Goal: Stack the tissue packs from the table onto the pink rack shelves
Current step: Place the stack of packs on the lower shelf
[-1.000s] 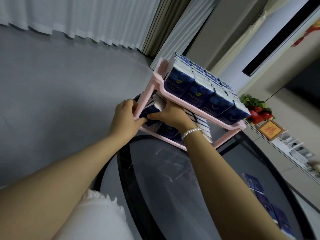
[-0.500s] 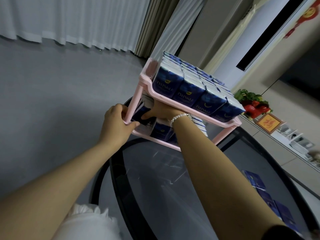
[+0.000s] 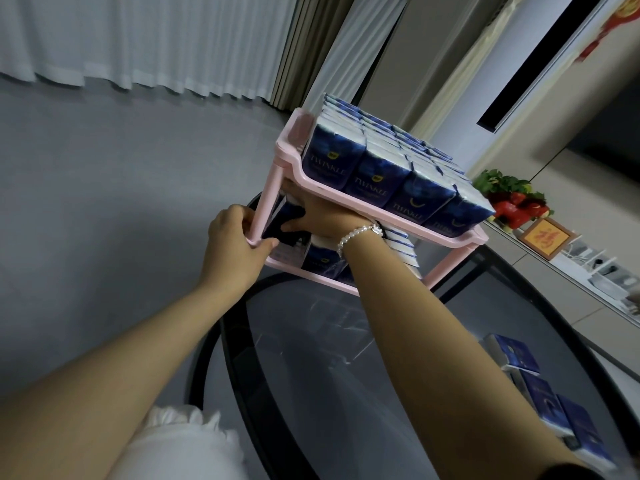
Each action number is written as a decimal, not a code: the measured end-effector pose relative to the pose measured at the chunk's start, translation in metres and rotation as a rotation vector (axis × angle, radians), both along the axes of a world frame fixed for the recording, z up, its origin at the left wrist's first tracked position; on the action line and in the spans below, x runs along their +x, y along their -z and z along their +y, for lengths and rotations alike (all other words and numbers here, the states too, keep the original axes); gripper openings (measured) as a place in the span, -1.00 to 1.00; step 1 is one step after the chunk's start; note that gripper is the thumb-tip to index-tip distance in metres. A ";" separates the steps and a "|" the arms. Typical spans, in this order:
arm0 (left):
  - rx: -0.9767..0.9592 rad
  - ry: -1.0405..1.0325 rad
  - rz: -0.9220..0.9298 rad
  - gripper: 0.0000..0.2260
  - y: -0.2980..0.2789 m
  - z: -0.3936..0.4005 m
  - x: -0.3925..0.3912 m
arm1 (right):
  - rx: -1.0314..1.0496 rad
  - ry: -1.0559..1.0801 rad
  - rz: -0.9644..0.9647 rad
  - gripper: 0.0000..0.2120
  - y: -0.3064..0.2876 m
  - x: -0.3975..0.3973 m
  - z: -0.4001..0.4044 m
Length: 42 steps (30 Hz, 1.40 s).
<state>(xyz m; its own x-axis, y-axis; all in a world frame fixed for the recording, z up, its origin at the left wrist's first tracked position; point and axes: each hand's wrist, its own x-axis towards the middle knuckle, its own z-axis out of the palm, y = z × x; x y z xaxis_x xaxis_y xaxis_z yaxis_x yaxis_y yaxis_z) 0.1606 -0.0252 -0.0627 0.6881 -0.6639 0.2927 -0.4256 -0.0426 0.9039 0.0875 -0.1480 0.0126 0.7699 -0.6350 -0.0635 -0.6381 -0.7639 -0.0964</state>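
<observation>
Steadying the pink rack [image 3: 381, 216] with left hand [image 3: 235, 247] curled round its near-left post, right hand [image 3: 322, 220] pinching a tissue pack [image 3: 287, 220] into the lower shelf — next, probably fetching remaining packs [image 3: 540, 386] lying near-right on the worktop [image 3: 346, 393].

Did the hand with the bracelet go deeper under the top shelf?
Yes. The right hand slid further in beneath the top shelf, toward the pink post.
</observation>
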 end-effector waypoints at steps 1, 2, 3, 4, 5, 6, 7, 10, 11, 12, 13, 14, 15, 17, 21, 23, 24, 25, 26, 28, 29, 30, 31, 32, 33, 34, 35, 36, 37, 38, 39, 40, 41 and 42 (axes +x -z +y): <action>0.005 -0.001 0.002 -0.65 0.000 0.000 0.000 | -0.076 -0.037 0.045 -0.32 -0.004 -0.001 0.002; 0.008 -0.003 0.003 -0.65 0.000 0.000 0.000 | -0.136 -0.065 0.069 -0.36 -0.006 -0.003 0.000; 0.010 -0.004 0.004 -0.65 0.000 0.000 0.000 | -0.165 -0.084 0.084 -0.38 -0.008 -0.003 0.000; 0.012 -0.006 0.005 -0.65 0.000 0.000 0.000 | -0.177 -0.096 0.089 -0.39 -0.010 -0.004 0.001; 0.016 -0.007 0.006 -0.65 0.000 0.000 0.000 | -0.187 -0.106 0.091 -0.41 -0.011 -0.004 0.004; 0.018 -0.008 0.006 -0.65 0.000 0.001 0.000 | -0.175 -0.108 0.086 -0.44 -0.011 -0.003 0.005; 0.018 -0.007 0.006 -0.66 -0.001 0.000 -0.001 | -0.133 -0.107 0.076 -0.49 -0.011 -0.002 0.005; 0.017 -0.008 0.007 -0.67 -0.002 0.001 -0.002 | 0.092 -0.023 0.007 -0.58 -0.008 0.000 0.004; 0.018 -0.009 0.007 -0.67 -0.003 0.002 -0.002 | 0.121 0.013 -0.024 -0.57 -0.005 0.000 0.004; 0.021 -0.010 0.005 -0.66 -0.003 0.002 -0.003 | 0.128 0.047 -0.068 -0.55 -0.003 -0.002 0.004; 0.024 -0.011 0.004 -0.66 -0.004 0.003 -0.003 | 0.129 0.071 -0.118 -0.54 -0.001 -0.003 0.004; 0.027 -0.011 0.006 -0.66 -0.004 0.003 -0.003 | 0.141 0.080 -0.157 -0.55 -0.001 -0.006 0.005; 0.027 -0.010 0.008 -0.65 -0.005 0.003 -0.004 | 0.162 0.074 -0.171 -0.56 -0.002 -0.007 0.007; 0.025 -0.004 0.009 -0.66 -0.005 0.005 -0.004 | 0.201 0.061 -0.160 -0.56 -0.006 -0.010 0.011; 0.015 0.007 0.015 -0.66 -0.007 0.008 -0.006 | 0.316 0.122 -0.239 -0.58 -0.013 -0.019 0.020; 0.020 0.009 0.017 -0.64 -0.008 0.010 -0.008 | 0.325 0.145 -0.252 -0.57 -0.017 -0.027 0.026; 0.021 0.014 0.023 -0.64 -0.009 0.012 -0.009 | 0.321 0.141 -0.255 -0.56 -0.018 -0.032 0.029; 0.021 0.018 0.032 -0.63 -0.011 0.013 -0.010 | 0.315 0.132 -0.258 -0.52 -0.019 -0.037 0.031; 0.022 0.022 0.043 -0.62 -0.012 0.015 -0.012 | 0.303 0.110 -0.261 -0.47 -0.019 -0.043 0.034; 0.029 0.029 0.051 -0.62 -0.014 0.019 -0.014 | 0.254 0.067 -0.247 -0.38 -0.016 -0.054 0.038; 0.036 0.031 0.049 -0.62 -0.015 0.020 -0.015 | 0.223 0.074 -0.246 -0.38 -0.013 -0.058 0.037; 0.045 0.034 0.047 -0.61 -0.016 0.021 -0.016 | 0.192 0.091 -0.263 -0.41 -0.011 -0.062 0.036; 0.052 0.038 0.047 -0.60 -0.016 0.022 -0.017 | 0.168 0.111 -0.289 -0.44 -0.008 -0.065 0.035; 0.058 0.043 0.049 -0.58 -0.017 0.023 -0.017 | 0.127 0.120 -0.306 -0.46 -0.006 -0.066 0.035; 0.061 0.048 0.051 -0.57 -0.017 0.023 -0.017 | 0.053 0.118 -0.291 -0.47 -0.003 -0.066 0.035; 0.064 0.053 0.052 -0.57 -0.017 0.024 -0.017 | -0.051 0.109 -0.237 -0.48 -0.001 -0.065 0.036; 0.067 0.058 0.053 -0.56 -0.018 0.024 -0.017 | -0.147 0.105 -0.165 -0.49 0.002 -0.064 0.036; 0.070 0.063 0.055 -0.55 -0.018 0.025 -0.018 | -0.209 0.107 -0.108 -0.51 0.004 -0.063 0.036; 0.072 0.068 0.056 -0.55 -0.019 0.026 -0.018 | -0.228 0.115 -0.072 -0.52 0.006 -0.062 0.036; 0.072 0.073 0.059 -0.54 -0.020 0.027 -0.019 | -0.230 0.126 -0.056 -0.53 0.008 -0.062 0.037; 0.073 0.080 0.065 -0.53 -0.021 0.028 -0.019 | -0.236 0.132 -0.056 -0.53 0.009 -0.062 0.036; 0.073 0.086 0.069 -0.52 -0.021 0.029 -0.020 | -0.254 0.129 -0.062 -0.52 0.010 -0.063 0.037; 0.076 0.094 0.072 -0.49 -0.022 0.030 -0.021 | -0.286 0.119 -0.080 -0.49 0.011 -0.063 0.037; 0.078 0.102 0.073 -0.47 -0.023 0.031 -0.021 | -0.323 0.106 -0.112 -0.45 0.011 -0.065 0.039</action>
<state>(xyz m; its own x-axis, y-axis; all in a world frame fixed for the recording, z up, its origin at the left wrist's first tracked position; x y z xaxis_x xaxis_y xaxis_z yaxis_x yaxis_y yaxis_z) 0.1392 0.0059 -0.0401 0.6335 -0.7502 0.1894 -0.3647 -0.0736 0.9282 0.0230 -0.1092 0.0017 0.6893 -0.6855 0.2344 -0.7147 -0.6964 0.0653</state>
